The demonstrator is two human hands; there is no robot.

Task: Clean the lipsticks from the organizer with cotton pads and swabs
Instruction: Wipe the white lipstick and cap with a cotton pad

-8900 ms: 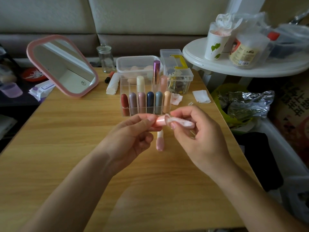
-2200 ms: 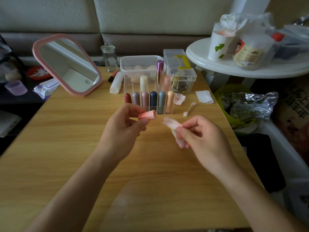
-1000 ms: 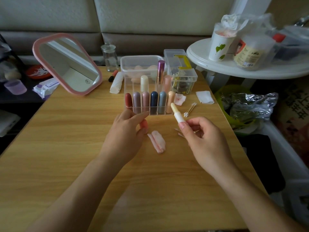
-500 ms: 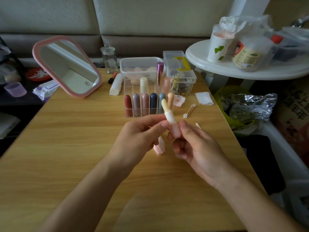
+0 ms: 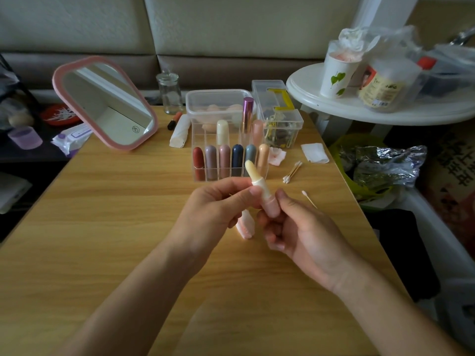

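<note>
- Left hand point(image 5: 216, 209) and right hand point(image 5: 303, 232): each grip pinches one uncapped pale lipstick point(image 5: 257, 181) above the table point(image 5: 102, 227).
- Clear organizer point(image 5: 199, 136) holds six capped lipsticks point(image 5: 224, 160) in front, three taller behind.
- Tub point(image 5: 218, 91) behind: possibly sponges.

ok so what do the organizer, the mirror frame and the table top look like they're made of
Organizer: clear rigid plastic, probably acrylic, glossy; the lipsticks show through its walls.
Mirror frame: pink, smooth and matte, likely moulded plastic.
Table top: pale wood grain with a soft sheen; laminate or veneer, cannot tell which.
</note>
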